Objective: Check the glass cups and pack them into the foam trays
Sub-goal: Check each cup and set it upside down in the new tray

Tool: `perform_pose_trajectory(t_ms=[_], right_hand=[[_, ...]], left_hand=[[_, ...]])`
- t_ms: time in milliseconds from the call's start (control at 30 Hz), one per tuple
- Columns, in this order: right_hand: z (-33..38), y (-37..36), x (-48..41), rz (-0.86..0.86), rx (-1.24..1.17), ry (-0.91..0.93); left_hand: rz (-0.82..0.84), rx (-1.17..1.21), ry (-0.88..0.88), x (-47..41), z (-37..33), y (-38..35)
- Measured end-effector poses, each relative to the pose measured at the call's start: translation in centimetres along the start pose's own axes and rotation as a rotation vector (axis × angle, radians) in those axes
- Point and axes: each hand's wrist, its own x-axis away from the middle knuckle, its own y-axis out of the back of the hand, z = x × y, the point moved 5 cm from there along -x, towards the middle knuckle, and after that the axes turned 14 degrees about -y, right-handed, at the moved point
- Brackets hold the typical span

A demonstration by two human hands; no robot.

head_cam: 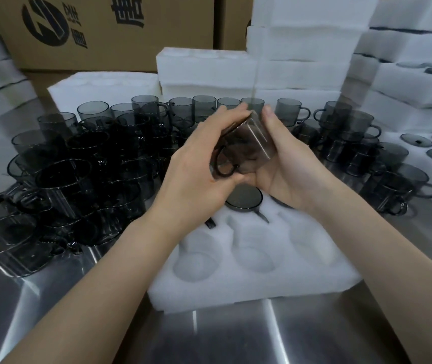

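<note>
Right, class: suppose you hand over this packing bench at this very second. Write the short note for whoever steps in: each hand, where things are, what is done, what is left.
Left hand and right hand together hold one glass cup, tilted, in the air above the foam tray; it seems to be under check.
Done: at least one seated cup in the tray's back row; the hands hide the rest of that row.
Left: the three front pockets are empty, and many loose cups stand on the metal table, left, behind and right.
Spare foam is stacked at the back.
</note>
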Motion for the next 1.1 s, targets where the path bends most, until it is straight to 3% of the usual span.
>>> perform_pose_trajectory(t_ms=[267, 533, 733, 933, 1100], right_hand=[[0.6, 0.7, 0.7, -0.308, 0.206, 0.168], [0.9, 0.9, 0.8, -0.232, 0.062, 0.117], [-0.3, -0.2, 0.3, 0.158, -0.054, -0.108], [0.1, 0.2, 0.2, 0.007, 0.005, 0.020], [0.2, 0.2, 0.0, -0.049, -0.011, 0.055]], left_hand=[[0.034, -0.153, 0.038, -0.1, 0.2, -0.1], [0.041, -0.011, -0.058, 0.0, -0.3, 0.0], [0.095, 0.084, -0.020, 0.0, -0.5, -0.4], [0.127, -0.057, 0.094, -0.1, 0.4, -0.5], [0.121, -0.068, 0.081, -0.1, 0.8, -0.7]])
